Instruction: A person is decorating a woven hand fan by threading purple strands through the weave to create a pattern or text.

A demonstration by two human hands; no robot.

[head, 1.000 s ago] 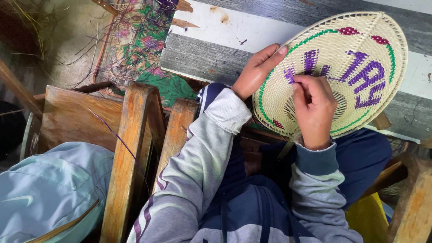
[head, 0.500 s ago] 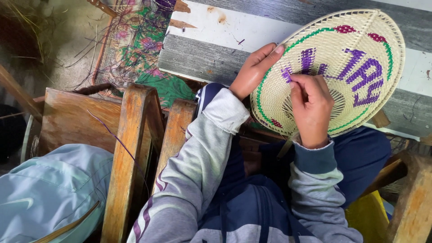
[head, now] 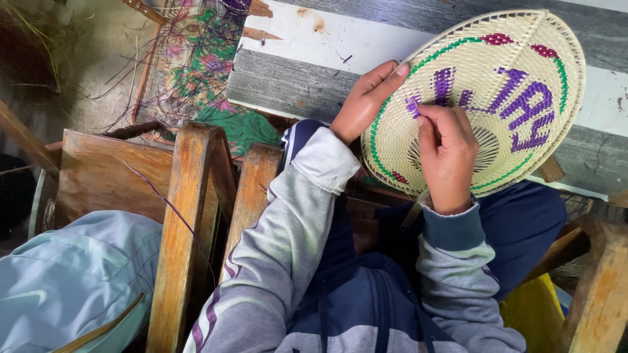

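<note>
The woven fan [head: 497, 98] has barely shifted since earlier. The left hand [head: 366, 101] grips its rim over the lap; the right hand [head: 448, 153] seemingly pinches a purple strand [head: 413, 103].

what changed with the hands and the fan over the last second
Little: the right hand shifted slightly up and left across the fan, its fingers pinching at the purple weave. The left hand kept gripping the fan's left edge. The wooden chair stayed put.
</note>
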